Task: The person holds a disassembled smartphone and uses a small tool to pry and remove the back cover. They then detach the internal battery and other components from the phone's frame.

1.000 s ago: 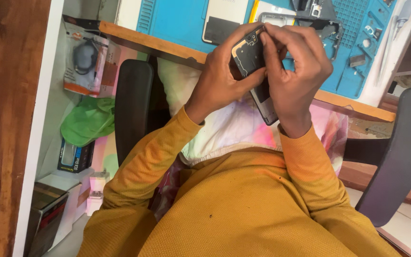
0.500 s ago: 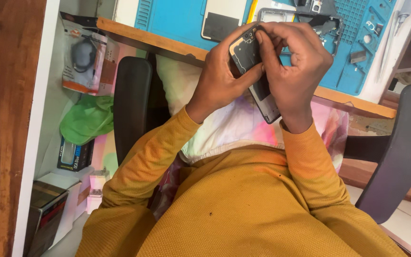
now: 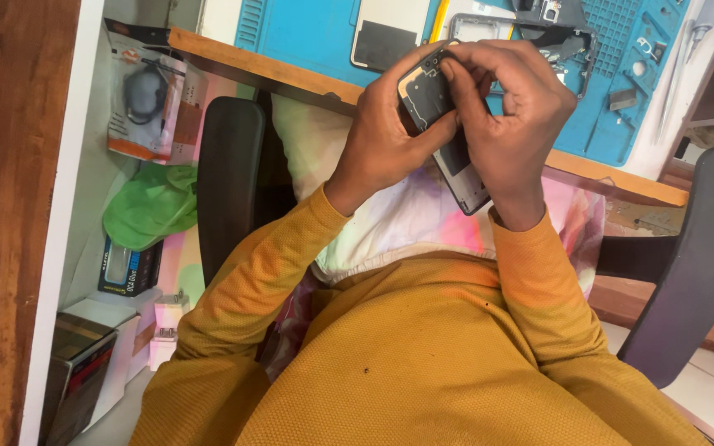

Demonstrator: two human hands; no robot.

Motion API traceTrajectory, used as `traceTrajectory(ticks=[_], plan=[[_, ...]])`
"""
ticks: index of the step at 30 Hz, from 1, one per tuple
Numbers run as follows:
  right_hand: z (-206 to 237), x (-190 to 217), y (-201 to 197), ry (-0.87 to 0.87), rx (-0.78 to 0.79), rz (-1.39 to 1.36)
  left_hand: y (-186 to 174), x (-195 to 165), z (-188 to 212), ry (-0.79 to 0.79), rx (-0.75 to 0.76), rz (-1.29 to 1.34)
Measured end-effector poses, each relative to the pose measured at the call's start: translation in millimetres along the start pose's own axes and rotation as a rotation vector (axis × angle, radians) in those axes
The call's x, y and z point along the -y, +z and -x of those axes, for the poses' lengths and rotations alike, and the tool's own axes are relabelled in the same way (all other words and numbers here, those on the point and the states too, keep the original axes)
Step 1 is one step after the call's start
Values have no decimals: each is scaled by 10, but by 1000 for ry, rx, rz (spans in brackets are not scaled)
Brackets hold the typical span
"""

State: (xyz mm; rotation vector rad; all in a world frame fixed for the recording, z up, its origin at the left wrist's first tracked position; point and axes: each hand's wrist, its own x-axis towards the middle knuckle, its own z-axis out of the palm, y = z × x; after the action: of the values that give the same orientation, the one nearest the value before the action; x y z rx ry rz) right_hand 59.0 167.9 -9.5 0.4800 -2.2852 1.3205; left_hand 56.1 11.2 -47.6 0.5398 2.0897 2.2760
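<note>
Holding a phone [image 3: 444, 124] w/ both hands, above the lap and just in front of the desk edge [image 3: 291, 78]. Phone is dark, back side opened, tilted; lower end sticks out below the right palm toward the pale pillow [image 3: 390, 223].

Surface: wooden desk w/ a blue mat [image 3: 316, 29] on top. On the mat: a white panel [image 3: 386, 29] w/ dark patch, a grey frame [image 3: 485, 25], small parts near the far right. Desk sits close to the hands, phone not touching it.

Room: white shelf wall at left, w/ a packaged item [image 3: 146, 103] hanging, green cloth [image 3: 154, 206] below, boxes [image 3: 130, 268] lower down. Brown wood panel [image 3: 2, 206] far left. Dark chair arms [image 3: 229, 177] either side of the lap. Tiled floor bottom right.

Hands: left hand [image 3: 382, 140] wraps the phone's left edge, fingers curled closed around it, thumb across the back. Right hand [image 3: 510, 116] comes over the top, fingers bent and pressed on the phone's upper end, gripping it. Both wrists raised, elbows bent, mustard sleeves [image 3: 266, 272] run down to the torso. Fingertips of the two hands nearly meet at the phone's top corner.
</note>
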Motion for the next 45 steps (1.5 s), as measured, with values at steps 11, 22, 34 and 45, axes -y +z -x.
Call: traceTrajectory(ticks=[11,22,34,45], plan=[[23,-37,32,33,-39,-64,19,27,4,9,-10,1],[26,18,55,39,-69,-11,-4,49,9,13,16,48],[0,79,80,22,-113,107,-2,64,24,28,26,85],[16,54,33,-33,-45,67,-3,104,37,43,25,111]])
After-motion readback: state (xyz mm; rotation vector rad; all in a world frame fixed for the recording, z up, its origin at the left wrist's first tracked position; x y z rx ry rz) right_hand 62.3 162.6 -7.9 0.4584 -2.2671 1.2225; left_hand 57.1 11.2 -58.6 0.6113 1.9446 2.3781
